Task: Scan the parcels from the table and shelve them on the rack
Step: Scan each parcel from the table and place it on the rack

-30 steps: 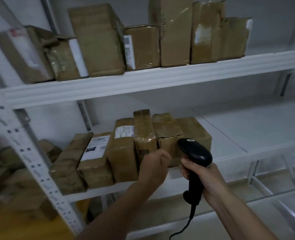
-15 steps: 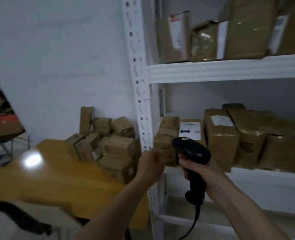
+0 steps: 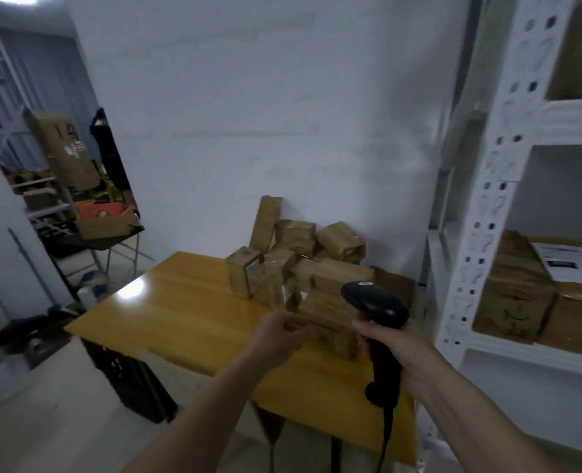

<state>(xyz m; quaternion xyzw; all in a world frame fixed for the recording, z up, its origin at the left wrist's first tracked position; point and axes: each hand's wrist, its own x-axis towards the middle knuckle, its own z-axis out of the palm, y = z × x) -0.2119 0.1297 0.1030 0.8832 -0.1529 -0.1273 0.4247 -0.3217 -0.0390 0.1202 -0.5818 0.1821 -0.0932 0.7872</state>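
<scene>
Several brown taped parcels (image 3: 303,268) lie heaped on the far right part of a yellow wooden table (image 3: 187,312), against the white wall. My left hand (image 3: 277,336) hovers over the table just in front of the heap, fingers loosely curled and holding nothing. My right hand (image 3: 395,346) grips the handle of a black barcode scanner (image 3: 374,308), whose head points left toward the parcels; its cable hangs down. The white rack (image 3: 497,186) stands at the right, with parcels (image 3: 521,288) on its shelves, one bearing a white label.
A second table or stand with open cardboard boxes (image 3: 101,223) sits at the back left, beside grey shelving and dark clutter on the floor (image 3: 33,332). A tall cardboard box (image 3: 64,148) stands behind it. Pale floor lies in front of the yellow table.
The view has swung left from the rack shelves to the table. My left hand has come off the shelved parcels and now hovers near the table's heap. The scanner stays in my right hand.
</scene>
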